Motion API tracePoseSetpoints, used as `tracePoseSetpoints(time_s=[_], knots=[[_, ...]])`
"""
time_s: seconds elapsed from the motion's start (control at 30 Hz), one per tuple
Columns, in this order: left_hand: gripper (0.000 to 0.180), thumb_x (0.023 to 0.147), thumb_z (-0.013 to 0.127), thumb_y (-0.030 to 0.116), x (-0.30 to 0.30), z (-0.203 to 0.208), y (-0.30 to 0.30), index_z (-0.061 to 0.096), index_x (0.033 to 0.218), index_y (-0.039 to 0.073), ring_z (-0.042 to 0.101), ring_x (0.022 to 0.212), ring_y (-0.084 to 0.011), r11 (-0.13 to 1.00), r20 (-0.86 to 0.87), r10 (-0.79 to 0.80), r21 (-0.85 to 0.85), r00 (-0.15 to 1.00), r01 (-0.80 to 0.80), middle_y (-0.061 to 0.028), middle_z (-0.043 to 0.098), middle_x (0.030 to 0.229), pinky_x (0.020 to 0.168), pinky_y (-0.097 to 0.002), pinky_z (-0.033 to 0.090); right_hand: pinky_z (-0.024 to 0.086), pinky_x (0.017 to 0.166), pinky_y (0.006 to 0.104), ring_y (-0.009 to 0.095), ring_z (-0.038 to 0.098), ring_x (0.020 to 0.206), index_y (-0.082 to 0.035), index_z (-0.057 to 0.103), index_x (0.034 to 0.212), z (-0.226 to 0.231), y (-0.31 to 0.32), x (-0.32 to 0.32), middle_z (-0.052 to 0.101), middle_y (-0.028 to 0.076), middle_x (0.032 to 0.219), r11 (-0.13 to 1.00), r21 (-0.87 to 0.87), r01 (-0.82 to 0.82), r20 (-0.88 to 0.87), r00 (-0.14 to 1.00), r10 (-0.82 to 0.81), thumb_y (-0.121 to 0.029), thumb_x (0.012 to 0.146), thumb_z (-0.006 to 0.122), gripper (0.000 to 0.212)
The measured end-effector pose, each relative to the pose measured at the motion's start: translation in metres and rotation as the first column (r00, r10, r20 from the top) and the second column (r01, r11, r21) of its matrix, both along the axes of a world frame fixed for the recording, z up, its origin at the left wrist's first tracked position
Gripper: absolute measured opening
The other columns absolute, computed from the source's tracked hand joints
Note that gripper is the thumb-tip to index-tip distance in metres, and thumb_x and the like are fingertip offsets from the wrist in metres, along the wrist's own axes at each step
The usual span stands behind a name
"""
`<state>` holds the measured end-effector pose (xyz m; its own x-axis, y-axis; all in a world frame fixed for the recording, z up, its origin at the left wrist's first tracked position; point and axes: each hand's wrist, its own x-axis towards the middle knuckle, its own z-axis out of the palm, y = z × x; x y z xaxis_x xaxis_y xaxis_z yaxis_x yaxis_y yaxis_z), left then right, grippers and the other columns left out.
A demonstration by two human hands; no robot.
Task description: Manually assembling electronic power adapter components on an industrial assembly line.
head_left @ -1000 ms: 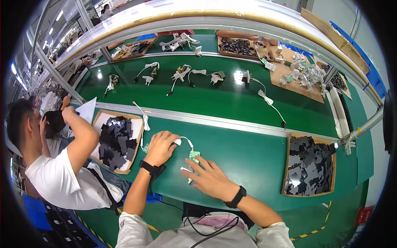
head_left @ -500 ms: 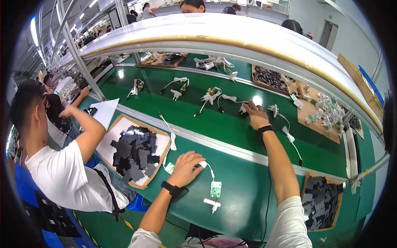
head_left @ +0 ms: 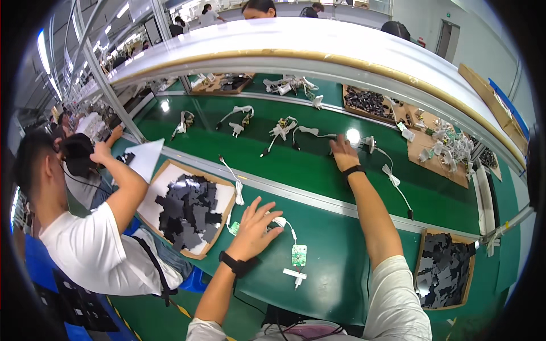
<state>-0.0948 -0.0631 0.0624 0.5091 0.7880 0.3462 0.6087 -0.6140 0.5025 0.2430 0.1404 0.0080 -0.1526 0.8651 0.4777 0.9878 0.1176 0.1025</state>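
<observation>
My left hand [head_left: 253, 232] hovers over the near green bench with its fingers spread, holding nothing. Beside its thumb and forefinger is a bundled white cable [head_left: 278, 222], partly hidden by the hand. That cable runs to a small green circuit board [head_left: 298, 256], with a white plug piece [head_left: 295, 277] just below it. My right hand [head_left: 343, 154] reaches onto the green belt, fingers stretched out over the end of a white cable [head_left: 309, 131]. What lies under those fingers is mostly hidden. A white plug piece [head_left: 369, 143] with a bundled cable [head_left: 388, 170] rests to their right.
Cardboard trays of black pieces stand at left [head_left: 226, 219] and right [head_left: 421, 273]. A metal rail [head_left: 301, 198] divides bench from belt. A white-topped shelf [head_left: 296, 40] spans overhead. A co-worker [head_left: 85, 238] sits at left. More plug assemblies [head_left: 281, 129] lie along the belt.
My right hand has shifted slightly left and farther away over the belt. My left hand's fingers have lifted and spread beside the bundled cable. The belt's assemblies appear a little farther left.
</observation>
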Motion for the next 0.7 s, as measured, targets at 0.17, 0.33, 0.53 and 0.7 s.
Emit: tracePoseSetpoints(time_s=[0.17, 0.33, 0.53, 0.7], knots=[[0.037, 0.092, 0.065, 0.013, -0.001, 0.036, -0.018, 0.058, 0.128, 0.007, 0.049, 0.129, -0.0296, 0.921, 0.359, -0.085, -0.326, 0.929, 0.211, -0.0121, 0.054, 0.135, 0.103, -0.0403, 0.043, 0.055, 0.079, 0.0395, 0.029, 0.065, 0.094, -0.007, 0.054, 0.121, 0.023, -0.057, 0.019, 0.058, 0.016, 0.118, 0.989, -0.079, -0.125, -0.184, 0.977, 0.109, -0.006, 0.089, 0.057, 0.033], [0.048, 0.095, 0.061, 0.009, 0.056, 0.051, -0.034, 0.044, 0.139, 0.004, 0.054, 0.122, -0.0240, 0.734, 0.589, -0.093, -0.505, 0.803, 0.455, -0.0154, 0.054, 0.134, 0.100, -0.0348, 0.047, 0.053, 0.080, 0.0348, 0.017, 0.062, 0.093, -0.003, 0.053, 0.117, 0.099, -0.198, -0.010, 0.059, 0.010, 0.105, 0.830, -0.007, -0.557, -1.000, 0.025, 0.008, -0.005, 0.085, 0.069, 0.035], [0.063, 0.094, 0.062, 0.007, 0.126, 0.050, -0.057, 0.026, 0.147, 0.005, 0.059, 0.112, -0.0207, 0.509, 0.755, -0.058, -0.540, 0.653, 0.670, -0.0136, 0.052, 0.131, 0.097, -0.0342, 0.048, 0.052, 0.083, 0.0351, 0.028, 0.064, 0.096, -0.005, 0.053, 0.126, 0.115, -0.338, -0.043, 0.061, 0.015, 0.120, 0.898, 0.131, -0.419, -0.455, 0.780, 0.430, -0.001, 0.077, 0.074, 0.053], [0.061, 0.091, 0.064, 0.003, 0.132, 0.038, -0.069, 0.030, 0.142, 0.005, 0.059, 0.108, -0.0179, 0.309, 0.739, -0.076, -0.621, 0.669, 0.720, -0.0103, 0.052, 0.124, 0.096, -0.0330, 0.048, 0.051, 0.091, 0.0389, 0.035, 0.060, 0.106, -0.004, 0.053, 0.127, 0.102, -0.384, -0.022, 0.058, 0.018, 0.125, 0.942, 0.246, -0.228, -0.709, 0.620, 0.335, -0.001, 0.072, 0.077, 0.060]])
